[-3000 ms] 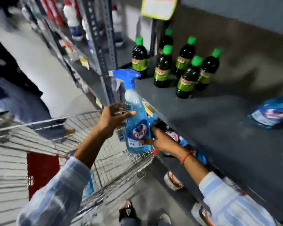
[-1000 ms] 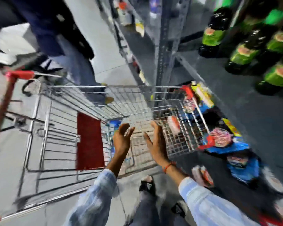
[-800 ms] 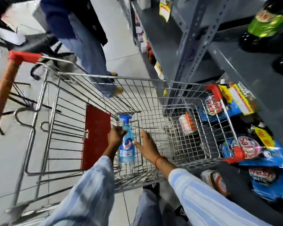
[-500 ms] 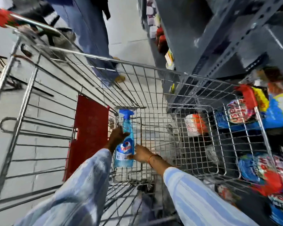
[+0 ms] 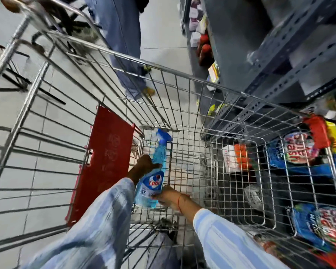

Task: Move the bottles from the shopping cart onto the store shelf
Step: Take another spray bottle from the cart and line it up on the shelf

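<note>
A blue spray bottle (image 5: 153,177) with a blue trigger head and a red-and-white label is down inside the wire shopping cart (image 5: 182,78). My left hand (image 5: 144,166) is wrapped around its neck and upper body. My right hand (image 5: 167,197) grips its base from the right. The bottle leans with its head tipped away from me. The grey metal store shelf (image 5: 275,55) rises at the upper right, beyond the cart's far side. No other bottle shows in the cart.
A red child-seat flap (image 5: 103,158) hangs on the cart's left side. Another person's legs in jeans (image 5: 124,45) stand just beyond the cart. Blue and red packets (image 5: 299,150) fill the low shelf to the right, seen through the mesh.
Both hands went down empty into the cart and closed on the spray bottle. Since half a second ago the bottle has tilted and the view has tipped further downward.
</note>
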`<state>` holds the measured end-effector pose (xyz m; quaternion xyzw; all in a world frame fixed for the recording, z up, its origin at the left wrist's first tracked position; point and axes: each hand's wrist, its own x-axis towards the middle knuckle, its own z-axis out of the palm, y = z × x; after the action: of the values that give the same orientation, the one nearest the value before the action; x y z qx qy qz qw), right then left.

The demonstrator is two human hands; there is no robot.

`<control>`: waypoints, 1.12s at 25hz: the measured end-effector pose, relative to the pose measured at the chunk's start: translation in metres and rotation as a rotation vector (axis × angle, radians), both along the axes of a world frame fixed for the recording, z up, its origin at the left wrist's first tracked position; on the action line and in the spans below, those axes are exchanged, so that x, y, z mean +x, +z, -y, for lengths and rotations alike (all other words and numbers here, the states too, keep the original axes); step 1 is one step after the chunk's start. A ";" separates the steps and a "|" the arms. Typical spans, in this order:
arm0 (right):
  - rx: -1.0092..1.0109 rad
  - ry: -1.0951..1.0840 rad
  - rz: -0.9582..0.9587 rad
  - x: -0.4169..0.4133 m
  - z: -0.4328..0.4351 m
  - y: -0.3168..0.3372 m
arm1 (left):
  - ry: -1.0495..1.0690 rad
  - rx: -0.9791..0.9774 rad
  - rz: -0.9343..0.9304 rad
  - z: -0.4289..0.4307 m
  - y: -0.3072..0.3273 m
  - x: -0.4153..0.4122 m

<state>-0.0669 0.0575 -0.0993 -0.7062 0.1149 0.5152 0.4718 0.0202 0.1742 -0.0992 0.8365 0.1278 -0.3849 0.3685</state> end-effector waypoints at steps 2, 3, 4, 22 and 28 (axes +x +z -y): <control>0.018 -0.072 -0.032 -0.002 0.013 0.012 | 0.012 -0.051 -0.026 0.003 0.017 0.001; 0.023 -0.098 -0.051 0.000 0.019 0.021 | 0.008 -0.062 -0.022 0.004 0.028 0.002; 0.010 -0.101 -0.048 0.003 0.026 0.037 | 0.024 -0.079 -0.008 0.006 0.042 0.005; -0.055 -0.726 0.769 -0.162 0.250 0.358 | -0.264 -0.845 0.441 0.233 0.431 -0.131; -0.253 -1.107 0.959 -0.315 0.336 0.395 | -0.605 -1.044 0.340 0.361 0.479 -0.257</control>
<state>-0.3820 -0.2783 0.2954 -0.7415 0.2937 -0.1798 0.5759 -0.2364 -0.1871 0.3799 0.5948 -0.3799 -0.3454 0.6185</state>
